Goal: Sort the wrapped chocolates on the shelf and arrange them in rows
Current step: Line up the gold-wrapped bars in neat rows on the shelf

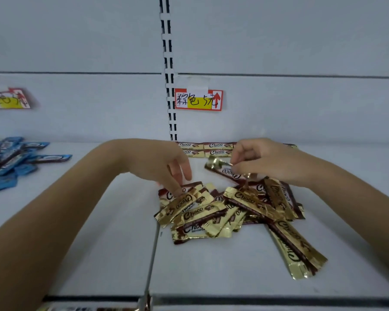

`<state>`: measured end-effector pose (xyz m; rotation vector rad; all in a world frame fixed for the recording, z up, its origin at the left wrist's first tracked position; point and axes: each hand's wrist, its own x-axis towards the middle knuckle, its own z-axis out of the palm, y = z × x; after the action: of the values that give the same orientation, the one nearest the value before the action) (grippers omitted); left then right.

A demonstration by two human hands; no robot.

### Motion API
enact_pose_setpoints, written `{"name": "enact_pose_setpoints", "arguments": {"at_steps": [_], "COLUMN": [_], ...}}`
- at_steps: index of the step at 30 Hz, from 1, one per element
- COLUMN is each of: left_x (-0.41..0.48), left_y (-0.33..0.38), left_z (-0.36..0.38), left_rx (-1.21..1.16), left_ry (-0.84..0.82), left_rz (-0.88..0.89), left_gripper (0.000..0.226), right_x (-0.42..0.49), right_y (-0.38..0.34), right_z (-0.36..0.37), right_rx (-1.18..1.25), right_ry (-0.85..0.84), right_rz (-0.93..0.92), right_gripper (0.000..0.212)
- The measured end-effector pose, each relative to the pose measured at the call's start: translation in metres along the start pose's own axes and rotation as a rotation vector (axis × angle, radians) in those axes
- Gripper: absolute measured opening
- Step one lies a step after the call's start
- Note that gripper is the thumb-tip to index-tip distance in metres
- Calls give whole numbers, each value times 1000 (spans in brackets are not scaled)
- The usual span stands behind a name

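Gold-and-brown foil marks the kind we are working on. The loose pile (222, 212) of Choco bars lies heaped at the middle of the shelf (211, 272), while the blue-wrapped chocolates (11, 160) sit well apart at its left edge, so the two kinds are separated. Along the back edge, under the handwritten price label (198, 99), the rows (211, 149) of gold bars lie end to end with logos up.

Our right hand (256, 158) pinches one bar (225, 172) by its crimped end between thumb and fingertips. It is held just above the pile and near the rows. Holding it by the seal leaves the flat body free, which we judge makes it easier to lay straight beside the others.

Our left hand (166, 162) reaches down with its fingertips on a bar (180, 205) at the pile's left side, probably to draw out the next one. Whether it grips that bar we cannot tell. One long bar (294, 245) lies alone toward the front edge.
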<state>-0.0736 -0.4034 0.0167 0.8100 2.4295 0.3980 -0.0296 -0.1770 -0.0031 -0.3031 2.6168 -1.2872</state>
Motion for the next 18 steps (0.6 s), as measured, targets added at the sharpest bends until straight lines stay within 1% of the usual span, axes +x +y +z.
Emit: {"name": "enact_pose_setpoints", "arguments": {"at_steps": [2,5,6,7,9,10,12,14,15,18], "left_x": [-2,-2,-1,1,8,12,18,21,21,19], "left_y": [1,-1,-3,-5,-9,-10,-12,-15,-15,-14], "left_z": [0,-2,-3,-4,-3,-1,5,8,8,5], "left_rx": [-39,-83,-91,-91,-57,-39,6,112,153,210], "left_ry": [18,108,148,194,295,336,380,414,432,400], "left_rz": [56,99,99,95,81,80,91,104,112,145], "left_gripper": [17,12,11,11,13,14,14,11,9,16], "right_x": [1,1,1,1,2,3,5,8,9,9], "right_y": [0,1,0,0,0,1,4,9,11,12], "right_z": [-2,-1,0,2,4,6,9,10,10,7], "right_rx": [127,279,290,290,266,207,-31,-303,-382,-463], "right_ry": [67,68,72,86,124,147,182,209,222,179], "right_rz": [27,41,38,20,-47,-71,-95,-134,-160,-222], "right_gripper": [21,49,53,51,31,20,8,10,13,15]}}
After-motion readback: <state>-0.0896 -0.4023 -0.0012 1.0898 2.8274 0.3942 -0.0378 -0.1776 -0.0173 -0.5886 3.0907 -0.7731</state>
